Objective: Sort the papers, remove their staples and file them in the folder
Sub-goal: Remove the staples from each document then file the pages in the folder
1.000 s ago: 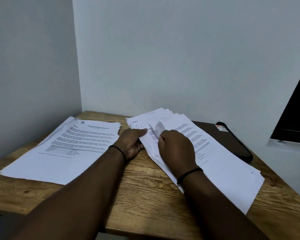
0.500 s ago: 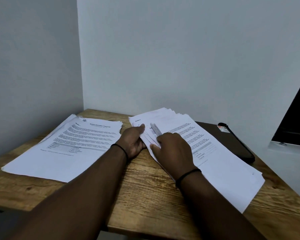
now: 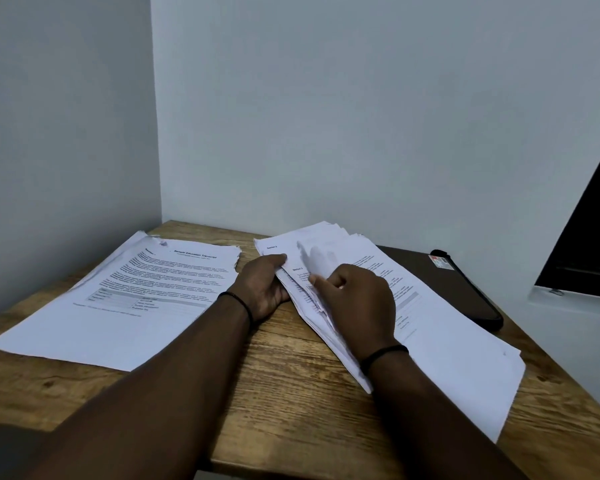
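Two stacks of white printed papers lie on the wooden table. The left stack lies flat with a transcript page on top. The right stack is fanned, and both hands work at its near-left corner. My left hand pinches the stack's upper left edge, thumb on top. My right hand holds a small grey tool, probably a staple remover, blurred with motion over the top sheet. A dark brown folder lies shut behind the right stack, partly under it.
Pale walls close in at the left and back, meeting in a corner. A dark window opening with a white sill is at the right. The table's near edge runs below my forearms.
My right hand has swung the grey tool slightly back and left over the top sheet, now blurred. My left hand keeps its pinch on the stack's corner. The camera shifted a little.
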`<state>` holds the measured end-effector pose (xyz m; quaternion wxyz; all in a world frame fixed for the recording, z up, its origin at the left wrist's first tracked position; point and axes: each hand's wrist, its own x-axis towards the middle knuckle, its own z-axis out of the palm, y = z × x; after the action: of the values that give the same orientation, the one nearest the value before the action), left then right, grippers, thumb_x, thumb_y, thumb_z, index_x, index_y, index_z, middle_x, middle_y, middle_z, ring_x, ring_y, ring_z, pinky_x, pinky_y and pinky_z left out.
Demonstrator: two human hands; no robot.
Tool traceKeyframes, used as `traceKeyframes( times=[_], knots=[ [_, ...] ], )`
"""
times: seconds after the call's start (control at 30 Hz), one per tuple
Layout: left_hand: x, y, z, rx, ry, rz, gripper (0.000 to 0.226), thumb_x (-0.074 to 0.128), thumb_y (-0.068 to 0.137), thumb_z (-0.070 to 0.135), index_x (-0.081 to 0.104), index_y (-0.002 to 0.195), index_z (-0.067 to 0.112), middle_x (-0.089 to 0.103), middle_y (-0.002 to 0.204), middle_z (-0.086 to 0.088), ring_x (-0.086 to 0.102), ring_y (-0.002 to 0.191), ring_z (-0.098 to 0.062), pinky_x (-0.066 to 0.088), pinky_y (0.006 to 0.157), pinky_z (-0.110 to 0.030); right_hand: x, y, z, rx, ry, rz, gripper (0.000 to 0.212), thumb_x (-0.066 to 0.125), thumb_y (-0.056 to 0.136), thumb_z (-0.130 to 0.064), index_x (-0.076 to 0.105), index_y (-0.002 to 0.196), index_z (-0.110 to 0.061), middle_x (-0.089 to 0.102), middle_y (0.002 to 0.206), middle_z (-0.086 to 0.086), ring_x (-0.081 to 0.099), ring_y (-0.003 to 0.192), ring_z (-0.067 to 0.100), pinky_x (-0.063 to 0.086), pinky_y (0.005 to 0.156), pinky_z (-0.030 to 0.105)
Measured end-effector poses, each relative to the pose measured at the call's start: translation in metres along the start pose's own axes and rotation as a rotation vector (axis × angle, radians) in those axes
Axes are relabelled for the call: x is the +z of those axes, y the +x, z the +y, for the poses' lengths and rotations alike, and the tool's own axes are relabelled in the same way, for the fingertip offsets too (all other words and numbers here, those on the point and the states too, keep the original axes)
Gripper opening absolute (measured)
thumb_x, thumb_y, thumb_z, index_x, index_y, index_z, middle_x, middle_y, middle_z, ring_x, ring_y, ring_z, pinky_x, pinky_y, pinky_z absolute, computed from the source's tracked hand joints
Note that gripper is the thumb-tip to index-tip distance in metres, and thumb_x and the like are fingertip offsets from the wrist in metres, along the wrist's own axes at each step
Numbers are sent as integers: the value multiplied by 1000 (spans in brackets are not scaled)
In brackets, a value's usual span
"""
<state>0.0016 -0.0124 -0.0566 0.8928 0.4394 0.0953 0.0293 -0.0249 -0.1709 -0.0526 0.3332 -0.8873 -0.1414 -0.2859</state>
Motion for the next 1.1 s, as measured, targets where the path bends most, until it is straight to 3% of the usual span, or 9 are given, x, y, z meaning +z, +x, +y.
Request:
traceKeyframes(
  times=[0.1, 0.17, 0.23, 0.37, 0.53, 0.63, 0.77, 0.93, 1.1],
  knots=[
    [0, 0, 0, 5, -4, 1, 22, 42, 105, 10, 57, 120, 4, 66, 123, -20, 63, 115, -35, 54, 86, -49, -5, 0, 2, 10, 55, 99, 13, 65, 94, -37, 63, 96, -24, 66, 78, -5, 62, 75, 19, 40, 61, 27],
    [1, 0, -1, 10, -9, -4, 19, 44, 104, 11, 59, 115, 5, 68, 120, -18, 64, 114, -34, 54, 87, -48, -7, 1, 2, -6, 31, 115, 25, 59, 97, -27, 55, 122, -28, 70, 89, 2, 65, 82, 26, 44, 67, 31],
    [0, 0, -1, 13, -12, -16, 19, 47, 104, 13, 60, 115, 6, 70, 116, -17, 67, 108, -32, 55, 86, -48, -5, 3, 4, -75, -20, 138, 33, 55, 98, -20, 54, 130, -28, 69, 95, 1, 64, 86, 24, 41, 68, 30],
    [-1, -3, -1, 8, -26, -60, 25, 53, 99, 8, 61, 122, 5, 70, 118, -20, 68, 106, -34, 57, 85, -50, 8, 9, 7, -209, -79, 118, 24, 57, 92, -12, 74, 106, -21, 73, 101, -2, 67, 96, 21, 47, 74, 29],
    [-2, -2, -1, 12, 6, -43, 34, 47, 99, 6, 56, 131, 1, 66, 125, -22, 66, 110, -36, 58, 82, -47, 9, 5, -1, -318, -260, -117, 22, 54, 92, -33, 69, 86, -17, 69, 89, 0, 62, 90, 23, 43, 68, 32],
    [-1, -1, -1, 13, 17, -3, 31, 42, 103, 7, 56, 131, 1, 67, 123, -21, 67, 105, -34, 58, 74, -45, 9, 2, -4, -330, -334, -148, 29, 55, 92, -44, 68, 89, -19, 66, 90, -2, 60, 91, 20, 42, 68, 32],
    [-1, -1, -1, 26, -7, -14, 26, 44, 105, 14, 59, 125, 5, 69, 118, -19, 69, 100, -31, 58, 75, -46, 9, 2, -5, -312, -406, -139, 27, 45, 98, -28, 69, 89, -19, 65, 91, -1, 62, 90, 21, 35, 64, 31],
    [-2, -1, -1, 25, -23, -50, 25, 45, 106, 19, 61, 119, 6, 71, 116, -18, 70, 100, -32, 57, 78, -48, 3, 2, -3, -200, -283, -121, 20, 63, 94, -38, 66, 83, -21, 65, 91, -4, 59, 89, 16, 41, 68, 30],
    [-1, 1, -1, 23, -12, -17, 22, 43, 106, 16, 59, 116, 4, 71, 114, -19, 69, 100, -33, 57, 78, -49, -2, 1, -1, -7, 49, -87, 42, 79, 80, -47, 52, 61, -21, 58, 68, -7, 51, 65, 6, 29, 55, 24]
  ],
)
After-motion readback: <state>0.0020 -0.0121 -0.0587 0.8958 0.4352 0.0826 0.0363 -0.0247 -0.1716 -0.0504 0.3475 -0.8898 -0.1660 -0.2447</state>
